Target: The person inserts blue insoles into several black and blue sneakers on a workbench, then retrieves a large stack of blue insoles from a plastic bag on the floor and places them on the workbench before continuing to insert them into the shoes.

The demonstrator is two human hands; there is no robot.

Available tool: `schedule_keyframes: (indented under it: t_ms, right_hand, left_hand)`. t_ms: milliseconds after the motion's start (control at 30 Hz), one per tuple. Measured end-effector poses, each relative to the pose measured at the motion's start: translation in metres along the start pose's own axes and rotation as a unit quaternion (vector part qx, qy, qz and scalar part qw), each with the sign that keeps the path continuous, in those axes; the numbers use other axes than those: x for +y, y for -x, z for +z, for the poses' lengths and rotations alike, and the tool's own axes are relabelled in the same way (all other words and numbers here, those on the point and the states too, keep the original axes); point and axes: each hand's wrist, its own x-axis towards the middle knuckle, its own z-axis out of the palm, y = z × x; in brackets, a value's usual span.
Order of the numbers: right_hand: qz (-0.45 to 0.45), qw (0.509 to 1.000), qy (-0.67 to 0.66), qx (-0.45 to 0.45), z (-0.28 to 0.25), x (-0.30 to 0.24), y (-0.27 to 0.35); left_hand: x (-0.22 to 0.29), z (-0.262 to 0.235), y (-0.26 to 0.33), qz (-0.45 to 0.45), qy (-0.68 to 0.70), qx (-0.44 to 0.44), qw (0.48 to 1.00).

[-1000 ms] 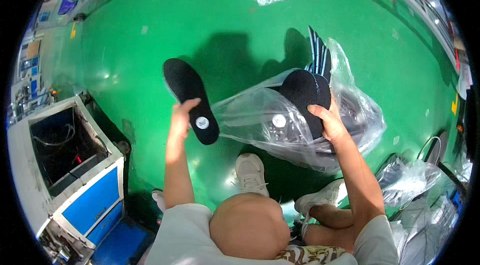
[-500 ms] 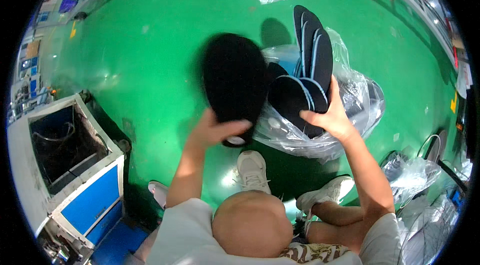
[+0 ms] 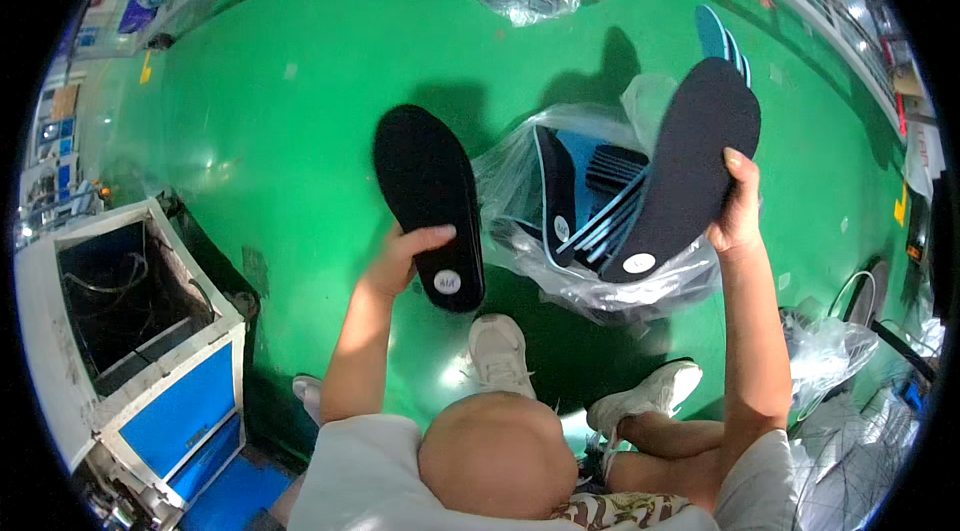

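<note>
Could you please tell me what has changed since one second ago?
The right hand has moved right with its black insoles; blue-edged insoles in the clear bag now show. The left hand, holding a black insole, has shifted slightly right. Both hands still hold insoles; the white-and-blue machine stayed.

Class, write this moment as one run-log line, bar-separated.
left hand: holds black insole | right hand: holds several insoles | green floor: transparent plastic bag, blue-edged insoles inside
</note>
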Motion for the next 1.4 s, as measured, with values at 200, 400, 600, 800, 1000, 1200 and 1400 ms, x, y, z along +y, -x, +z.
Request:
schedule_keyframes:
  t_ms: [200,400,600,800,1000,1200,1400]
  right_hand:
    - [0.073,0.989,-0.052,-0.121,0.024,-0.007,0.007]
    - [0.088,0.992,0.077,-0.045,0.038,0.019,0.007]
    - [-0.118,0.959,0.253,-0.044,0.074,0.034,0.022]
    - [-0.211,0.963,0.162,-0.048,0.077,0.055,0.030]
    - [-0.212,0.963,0.164,0.026,0.087,0.071,0.032]
    - [-0.078,0.990,0.102,0.051,0.090,0.080,0.045]
    - [-0.071,0.993,0.004,0.095,0.086,0.079,0.032]
  left_hand:
    - [0.046,0.045,-0.005,0.079,-0.047,0.057,0.994]
    - [0.013,0.107,-0.019,0.272,-0.201,-0.059,0.939]
    - [-0.003,0.120,-0.014,0.051,0.210,-0.097,0.972]
    - [-0.003,0.122,-0.012,0.133,0.113,-0.041,0.984]
    - [0.003,0.126,-0.006,0.066,0.379,-0.089,0.919]
    - [-0.004,0.119,-0.007,0.035,0.298,-0.026,0.953]
    - [-0.014,0.117,-0.017,0.005,0.350,-0.043,0.936]
